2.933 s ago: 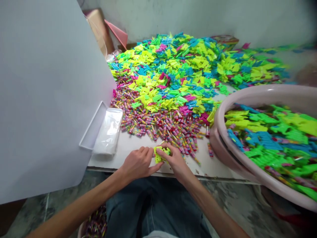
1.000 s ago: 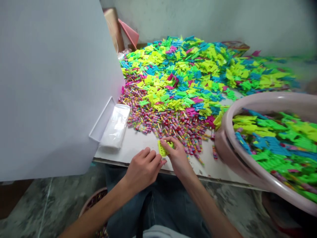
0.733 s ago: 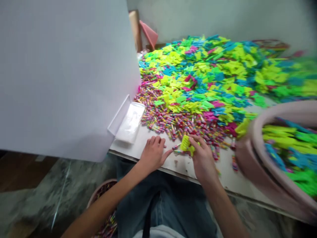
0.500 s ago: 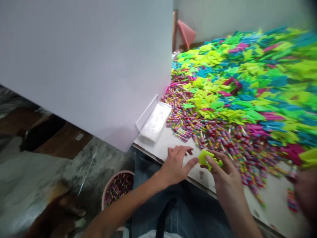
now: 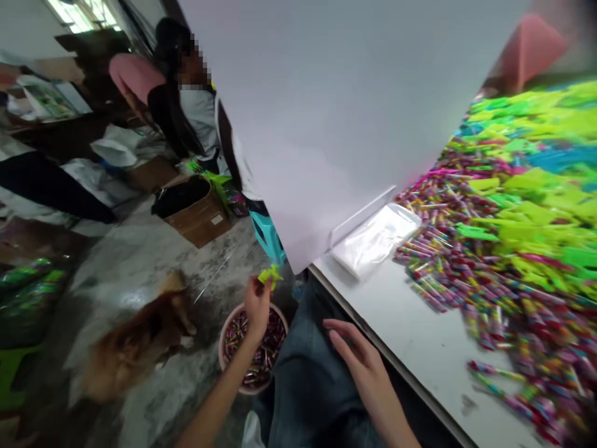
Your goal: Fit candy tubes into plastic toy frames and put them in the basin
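The left hand (image 5: 255,309) and the right hand (image 5: 364,367) are well apart. The left hand is raised, its fingertips pinching a yellow-green plastic piece (image 5: 270,275) that sticks out just above them. The piece is in that hand's grip alone, well away from the right hand, and hangs over the near rim of a pink basin (image 5: 222,348) on the floor. The basin is full of small striped tubes (image 5: 254,351). The right hand is open and empty, fingers loosely spread, close above the jeans (image 5: 310,379); whether it touches them is hard to tell.

Beyond the right hand runs the edge of a white table (image 5: 410,326), with a spread of the same striped tubes (image 5: 508,317) and a heap of bright plastic pieces (image 5: 536,193) lying on it. A white plastic bag (image 5: 375,239) lies on the table beside a tall white board (image 5: 326,112), which blocks much of the view.

Down on the concrete floor (image 5: 140,267), a brown dog (image 5: 135,339) lies just left of the basin, near a cardboard box (image 5: 198,214) and a teal stool (image 5: 265,239). Farther off, a person in a pink top (image 5: 135,78) stands bent over
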Available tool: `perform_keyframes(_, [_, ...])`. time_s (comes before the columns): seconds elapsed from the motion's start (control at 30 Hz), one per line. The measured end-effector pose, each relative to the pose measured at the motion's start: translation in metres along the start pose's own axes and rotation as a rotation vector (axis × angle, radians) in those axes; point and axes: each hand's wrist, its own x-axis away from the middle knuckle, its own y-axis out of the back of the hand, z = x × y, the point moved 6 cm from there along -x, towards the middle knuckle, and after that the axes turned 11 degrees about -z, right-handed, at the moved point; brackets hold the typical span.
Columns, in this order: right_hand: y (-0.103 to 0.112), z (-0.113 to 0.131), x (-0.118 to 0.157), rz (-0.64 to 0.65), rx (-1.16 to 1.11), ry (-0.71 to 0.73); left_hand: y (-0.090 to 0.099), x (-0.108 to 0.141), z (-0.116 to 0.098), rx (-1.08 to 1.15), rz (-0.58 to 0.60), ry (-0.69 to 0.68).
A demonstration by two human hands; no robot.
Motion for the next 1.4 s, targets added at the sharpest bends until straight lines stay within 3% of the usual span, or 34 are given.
perform_keyframes(0.07, [-0.005,-0.003,0.003,0.046,0.027,-0.026,-0.003,-0.035,0.015,-0.051,-0.025,-0.026])
perform_keyframes(0.17, [-0.004,-0.008,0.004,0.057,0.053,-0.043,-0.024,-0.071,0.028,-0.102,0.128,-0.083])
perform_keyframes(0.27, [0.005,-0.012,0.003,0.033,0.06,-0.049,-0.043,-0.083,0.037,-0.138,0.301,-0.116])
perform_keyframes(0.33, [0.012,-0.014,0.003,0.009,0.056,-0.052,-0.048,-0.085,0.041,-0.151,0.348,-0.129])
perform_keyframes(0.43, [0.021,-0.016,0.003,-0.015,0.052,-0.063,-0.044,-0.088,0.04,-0.152,0.297,-0.146])
perform_keyframes(0.53, [0.027,-0.014,0.005,-0.023,0.055,-0.062,-0.029,-0.083,0.025,-0.121,0.128,-0.163])
perform_keyframes(0.6, [0.036,-0.008,0.007,-0.07,0.058,-0.046,-0.017,-0.064,0.007,-0.079,-0.003,-0.175])
perform_keyframes(0.67, [0.051,0.001,0.009,-0.168,0.051,-0.013,-0.01,-0.029,-0.014,-0.017,-0.091,-0.192])
perform_keyframes(0.73, [0.073,0.014,0.01,-0.293,0.038,0.047,-0.014,0.019,-0.04,0.067,-0.048,-0.231])
perform_keyframes(0.8, [0.1,0.028,0.011,-0.414,0.041,0.125,-0.029,0.07,-0.07,0.161,0.129,-0.303])
perform_keyframes(0.83, [0.115,0.034,0.011,-0.469,0.057,0.164,-0.041,0.096,-0.089,0.216,0.27,-0.381])
perform_keyframes(0.87, [0.131,0.041,0.01,-0.525,0.082,0.202,-0.056,0.125,-0.112,0.251,0.464,-0.552])
perform_keyframes(0.93, [0.163,0.052,0.006,-0.624,0.181,0.272,-0.084,0.174,-0.146,0.182,0.733,-0.816])
perform_keyframes(1.03, [0.204,0.068,0.0,-0.72,0.454,0.416,-0.13,0.221,-0.179,0.02,0.894,-1.065])
perform_keyframes(1.13, [0.229,0.077,-0.006,-0.755,0.773,0.544,-0.168,0.246,-0.194,-0.097,0.91,-1.244])
perform_keyframes(1.2, [0.245,0.076,-0.009,-0.82,0.939,0.546,-0.184,0.253,-0.195,-0.136,0.895,-1.318])
perform_keyframes(1.3, [0.27,0.069,-0.017,-0.918,1.098,0.458,-0.193,0.249,-0.191,-0.13,0.845,-1.336])
perform_keyframes(1.4, [0.291,0.067,-0.036,-0.956,1.17,0.374,-0.191,0.234,-0.187,-0.024,0.81,-1.252])
